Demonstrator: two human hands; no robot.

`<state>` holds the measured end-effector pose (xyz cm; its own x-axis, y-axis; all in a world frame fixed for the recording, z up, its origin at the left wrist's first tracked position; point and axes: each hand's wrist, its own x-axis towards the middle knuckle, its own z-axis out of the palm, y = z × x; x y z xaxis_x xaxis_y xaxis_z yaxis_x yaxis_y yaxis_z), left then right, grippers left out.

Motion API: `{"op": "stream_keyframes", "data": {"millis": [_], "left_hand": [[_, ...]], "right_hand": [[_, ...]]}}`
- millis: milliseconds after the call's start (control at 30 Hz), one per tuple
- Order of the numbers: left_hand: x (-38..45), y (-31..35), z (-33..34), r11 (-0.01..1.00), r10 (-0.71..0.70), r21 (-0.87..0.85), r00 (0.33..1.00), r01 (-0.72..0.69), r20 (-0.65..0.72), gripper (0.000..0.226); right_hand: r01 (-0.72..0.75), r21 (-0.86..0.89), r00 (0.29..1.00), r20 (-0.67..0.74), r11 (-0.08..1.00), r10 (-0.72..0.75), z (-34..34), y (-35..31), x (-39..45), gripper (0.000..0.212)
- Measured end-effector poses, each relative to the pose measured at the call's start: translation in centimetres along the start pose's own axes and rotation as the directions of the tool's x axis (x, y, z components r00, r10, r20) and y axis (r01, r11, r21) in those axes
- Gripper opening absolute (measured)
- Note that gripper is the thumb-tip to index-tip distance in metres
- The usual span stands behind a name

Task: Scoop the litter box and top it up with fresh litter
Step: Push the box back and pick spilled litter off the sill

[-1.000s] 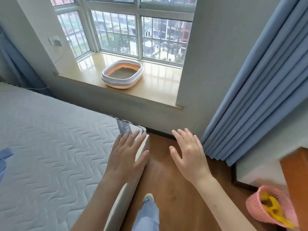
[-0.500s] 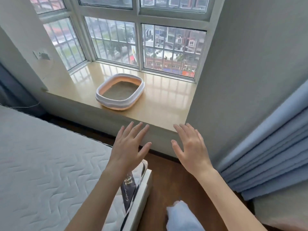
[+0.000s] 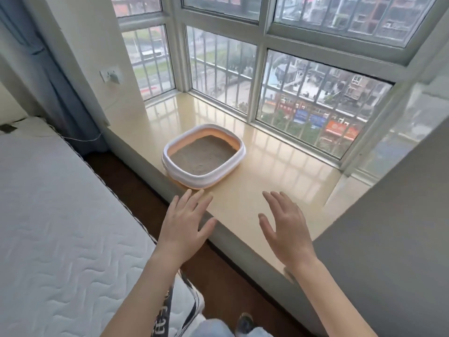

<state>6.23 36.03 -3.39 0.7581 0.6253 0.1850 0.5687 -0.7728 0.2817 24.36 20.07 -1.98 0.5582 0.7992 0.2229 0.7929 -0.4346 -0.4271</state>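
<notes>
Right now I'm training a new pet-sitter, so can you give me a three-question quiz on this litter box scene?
1. True or false: the left hand grips a scoop.
2. Where does the litter box stand? A) on the mattress B) on the window sill C) on the floor
3. Fill in: the right hand is held over the ____ with its fingers spread.

Key
1. False: both hands are open and hold nothing.
2. B: it stands on the window sill, near its front edge, with grey litter inside.
3. Window sill.
</notes>
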Motion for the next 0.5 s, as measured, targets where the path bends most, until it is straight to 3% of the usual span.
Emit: {"op": "stream_keyframes", "data": {"millis": [500], "left_hand": [[12.0, -7.2, 3.6, 0.982, -0.181, 0.063, 0.983, 0.179, 0.042, 0.064]], "right_hand": [[0.095, 0.062, 0.991, 0.094, 0.994, -0.1, 7.0, 2.3, 17.0, 0.051]]}}
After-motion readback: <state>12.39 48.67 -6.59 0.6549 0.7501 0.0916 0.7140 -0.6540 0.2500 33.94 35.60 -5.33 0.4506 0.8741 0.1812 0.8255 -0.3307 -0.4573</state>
